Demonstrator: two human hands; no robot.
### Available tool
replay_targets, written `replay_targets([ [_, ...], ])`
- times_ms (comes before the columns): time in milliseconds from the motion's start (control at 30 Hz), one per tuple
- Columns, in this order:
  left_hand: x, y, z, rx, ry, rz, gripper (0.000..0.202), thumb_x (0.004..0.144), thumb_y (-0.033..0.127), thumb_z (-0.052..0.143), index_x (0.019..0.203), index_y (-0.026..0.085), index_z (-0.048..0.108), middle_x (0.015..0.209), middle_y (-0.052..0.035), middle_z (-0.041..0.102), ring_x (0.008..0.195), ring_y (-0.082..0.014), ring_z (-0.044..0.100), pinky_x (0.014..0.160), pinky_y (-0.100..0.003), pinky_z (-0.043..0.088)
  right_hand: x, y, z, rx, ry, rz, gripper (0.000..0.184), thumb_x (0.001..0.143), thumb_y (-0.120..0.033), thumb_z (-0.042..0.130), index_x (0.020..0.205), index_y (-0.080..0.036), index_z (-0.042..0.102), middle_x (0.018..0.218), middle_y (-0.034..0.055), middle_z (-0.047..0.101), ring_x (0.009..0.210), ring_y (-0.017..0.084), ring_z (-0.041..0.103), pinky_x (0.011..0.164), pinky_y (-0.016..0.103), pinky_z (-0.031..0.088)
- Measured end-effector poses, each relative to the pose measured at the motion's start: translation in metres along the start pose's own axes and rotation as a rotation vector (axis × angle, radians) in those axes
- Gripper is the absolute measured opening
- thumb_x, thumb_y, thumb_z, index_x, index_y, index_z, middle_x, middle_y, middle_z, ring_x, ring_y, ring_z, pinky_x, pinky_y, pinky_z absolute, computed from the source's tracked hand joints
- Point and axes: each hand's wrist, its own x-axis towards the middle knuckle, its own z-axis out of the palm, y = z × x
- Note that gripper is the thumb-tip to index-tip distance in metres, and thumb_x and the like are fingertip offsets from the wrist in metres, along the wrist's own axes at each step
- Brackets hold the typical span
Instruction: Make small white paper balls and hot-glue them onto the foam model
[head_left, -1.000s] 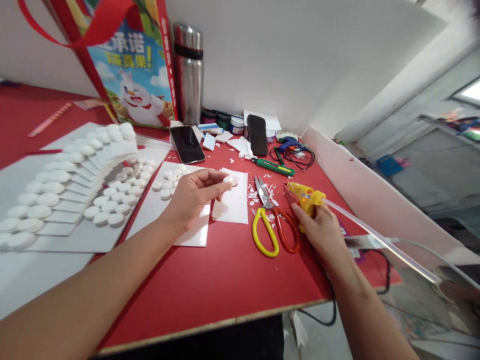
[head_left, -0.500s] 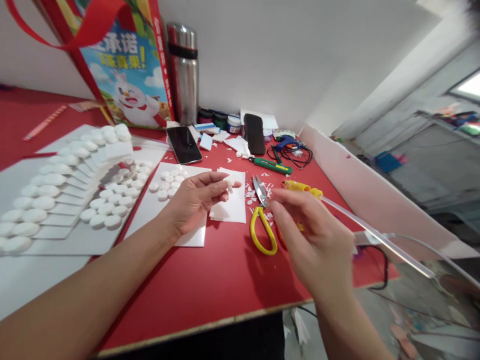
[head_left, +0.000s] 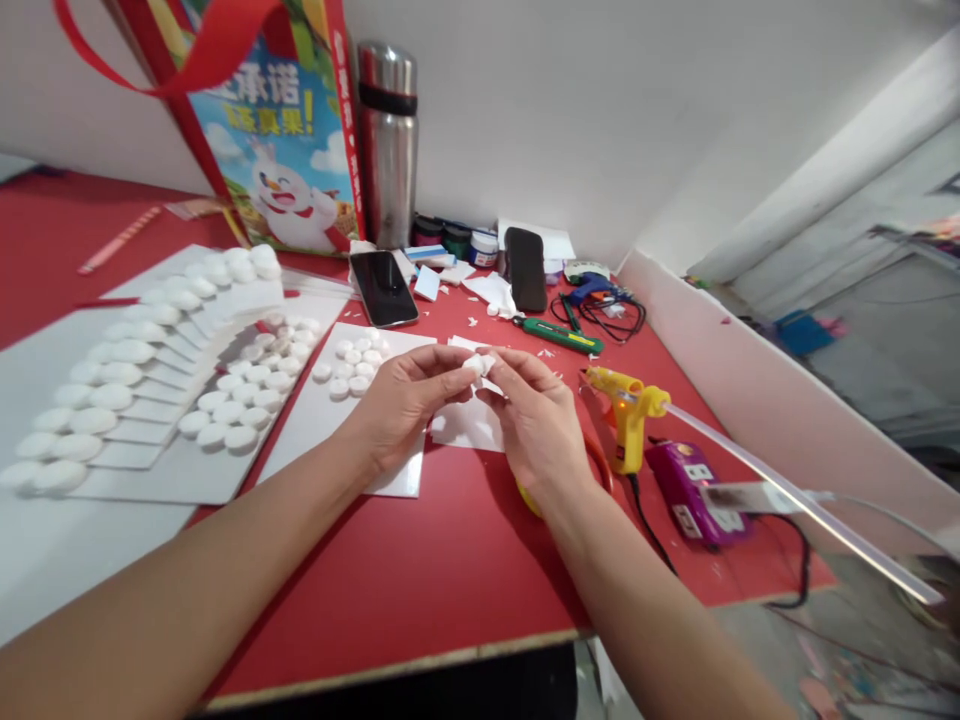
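Pinching the white piece [head_left: 477, 365] in closed fingers over the paper [head_left: 471, 430] right of the discs [head_left: 339, 388], left hand [head_left: 397, 400] and right hand [head_left: 541, 425] now meet, glue gun [head_left: 628, 408] let go at far right, so gluing apparently gives way to two-handed fitting.

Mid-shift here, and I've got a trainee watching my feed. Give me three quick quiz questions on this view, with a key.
1. True or false: the yellow glue gun is out of both hands.

2. Which stands right beside the printed bag?
A) Green-handled tool
B) Metal flask
C) Purple power strip

3. What do the left hand and right hand have at their fingertips?

Key:
1. True.
2. B.
3. Something small and white; whether it is one piece or two is hard to tell.
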Motion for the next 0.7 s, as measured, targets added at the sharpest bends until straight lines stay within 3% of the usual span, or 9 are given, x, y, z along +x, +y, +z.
replay_targets([
  [300, 0.001, -0.004, -0.003, 0.092, 0.022, 0.054, 0.025, 0.069, 0.027, 0.093, 0.088, 0.017, 0.080, 0.083, -0.0024, 0.076, 0.074, -0.0115, 0.066, 0.075, -0.026, 0.053, 0.003, 0.008, -0.002, -0.085, 0.022, -0.109, 0.007, 0.076, -0.030, 0.083, 0.081, -0.027, 0.081, 0.086, -0.0014, 0.078, 0.080, 0.015, 0.066, 0.083, 0.032, 0.052],
  [500, 0.003, -0.001, -0.006, 0.161, 0.003, 0.076, 0.025, 0.069, 0.027, 0.093, 0.088, 0.017, 0.080, 0.084, -0.0041, 0.077, 0.077, -0.0147, 0.069, 0.082, -0.030, 0.054, 0.003, 0.007, -0.011, -0.389, 0.002, -0.286, 0.011, 0.084, -0.035, 0.078, 0.089, -0.026, 0.081, 0.094, 0.0021, 0.078, 0.093, 0.020, 0.069, 0.087, 0.036, 0.053],
  [700, 0.002, 0.001, -0.005, 0.183, 0.022, 0.096, 0.025, 0.066, 0.026, 0.094, 0.085, 0.017, 0.080, 0.083, -0.0045, 0.077, 0.076, -0.0155, 0.069, 0.081, -0.031, 0.053, 0.002, 0.004, -0.012, -0.594, -0.010, -0.454, 0.009, 0.089, -0.030, 0.074, 0.084, -0.025, 0.080, 0.089, 0.0020, 0.075, 0.089, 0.019, 0.068, 0.083, 0.035, 0.052],
])
